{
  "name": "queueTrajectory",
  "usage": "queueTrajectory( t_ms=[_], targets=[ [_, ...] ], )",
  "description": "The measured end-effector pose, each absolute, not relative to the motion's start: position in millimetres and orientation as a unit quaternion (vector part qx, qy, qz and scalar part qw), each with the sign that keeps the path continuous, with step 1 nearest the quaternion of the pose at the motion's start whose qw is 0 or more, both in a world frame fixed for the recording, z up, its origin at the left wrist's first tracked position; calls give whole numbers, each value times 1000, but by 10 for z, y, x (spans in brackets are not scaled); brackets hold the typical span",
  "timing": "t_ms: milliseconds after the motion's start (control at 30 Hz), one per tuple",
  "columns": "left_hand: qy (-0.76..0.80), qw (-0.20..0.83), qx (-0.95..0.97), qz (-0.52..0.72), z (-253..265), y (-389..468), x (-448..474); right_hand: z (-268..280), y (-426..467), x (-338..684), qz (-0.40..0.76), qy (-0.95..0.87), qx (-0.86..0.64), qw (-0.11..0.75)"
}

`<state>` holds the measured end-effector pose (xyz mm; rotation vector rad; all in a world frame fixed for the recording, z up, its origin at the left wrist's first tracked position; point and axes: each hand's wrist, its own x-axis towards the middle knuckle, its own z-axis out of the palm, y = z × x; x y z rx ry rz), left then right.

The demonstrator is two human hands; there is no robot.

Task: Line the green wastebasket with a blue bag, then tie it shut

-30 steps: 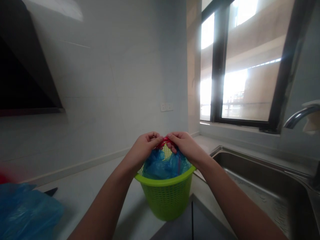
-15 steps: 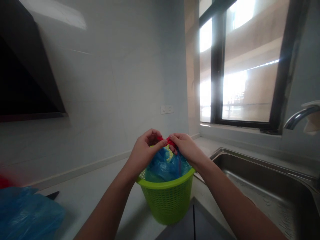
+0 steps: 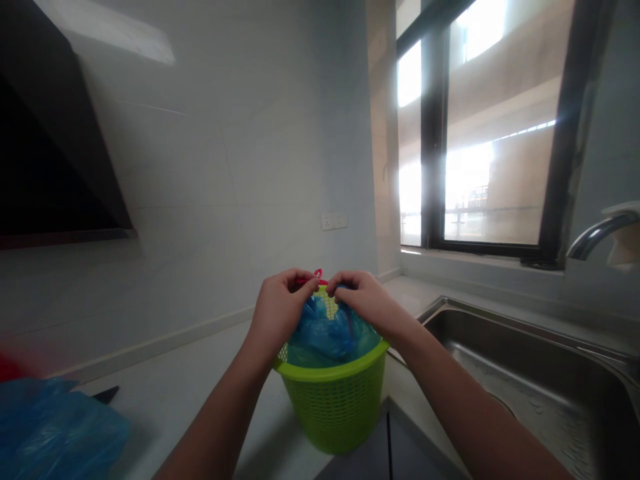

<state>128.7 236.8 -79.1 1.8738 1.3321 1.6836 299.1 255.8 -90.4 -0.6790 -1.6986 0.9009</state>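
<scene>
A green perforated plastic basket stands upright on the counter in front of me. Inside it sits a crumpled blue translucent plastic bag. A thin red drawstring loops up above the basket's far side, between my hands. My left hand is closed, thumb and fingers pinching the red drawstring. My right hand is curled over the bag's top, its fingertips closed at the end of the red drawstring and by some blue plastic. Part of what the fingers grip is hidden.
Another blue plastic bag lies at the lower left, with a dark pointed object beside it. To the right is a steel sink with a curved faucet. A wall socket and a dark-framed window are behind.
My hands have drawn slightly apart, the left moving leftward. A small red loop now stands up between them, where the red was bunched at the fingertips before.
</scene>
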Motion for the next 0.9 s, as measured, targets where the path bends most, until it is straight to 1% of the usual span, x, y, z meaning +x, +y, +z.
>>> queueTrajectory(
  t_ms=[133, 333, 533, 600, 700, 767, 833, 900],
  targets=[
    [476, 194, 642, 569, -811, 2426, 1251, -920, 2566, 3005, 288, -729, -325, 529],
    [489, 239, 658, 521, -808, 2445, 1241, -895, 2514, 3007, 148, -744, -372, 535],
    [484, 266, 685, 475, -802, 2393, 1261, -886, 2442, 2991, 80, -751, -382, 532],
    [472, 313, 675, 472, -816, 2399, 1245, -887, 2427, 2979, 61, -755, -375, 535],
    [424, 443, 629, 477, -828, 2427, 1202, -882, 2405, 2964, 52, -770, -359, 525],
    [394, 520, 589, 477, -821, 2441, 1182, -879, 2402, 2961, 69, -784, -346, 510],
    [380, 563, 557, 478, -803, 2441, 1179, -882, 2423, 2967, 95, -792, -338, 500],
    [376, 578, 538, 484, -781, 2427, 1196, -893, 2463, 2978, 120, -786, -342, 500]
  ],
)
